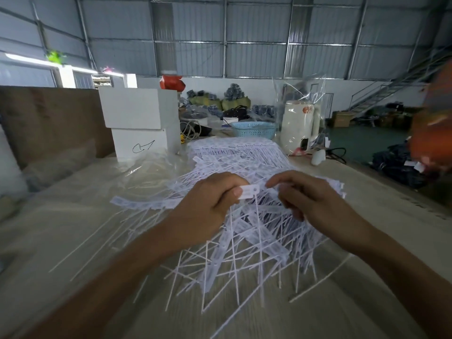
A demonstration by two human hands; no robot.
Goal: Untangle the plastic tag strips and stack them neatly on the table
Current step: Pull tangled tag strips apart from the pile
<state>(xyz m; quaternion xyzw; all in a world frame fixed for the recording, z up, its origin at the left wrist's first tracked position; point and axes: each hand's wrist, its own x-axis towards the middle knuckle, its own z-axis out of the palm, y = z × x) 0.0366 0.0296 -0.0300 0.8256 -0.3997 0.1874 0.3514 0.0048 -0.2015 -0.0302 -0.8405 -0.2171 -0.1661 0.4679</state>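
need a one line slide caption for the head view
Left hand pinches a tag strip's label above the tangled pile while the right hand reaches in.

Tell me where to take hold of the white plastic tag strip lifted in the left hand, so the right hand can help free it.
Take the flat rectangular label head of the white plastic tag strip, which the left hand pinches at its left end. Bring the right hand in from the right, onto the free end with the hole. The head is broad and raised above the tangled pile of white strips; its thin tail hangs into the tangle, probably harder to pinch.
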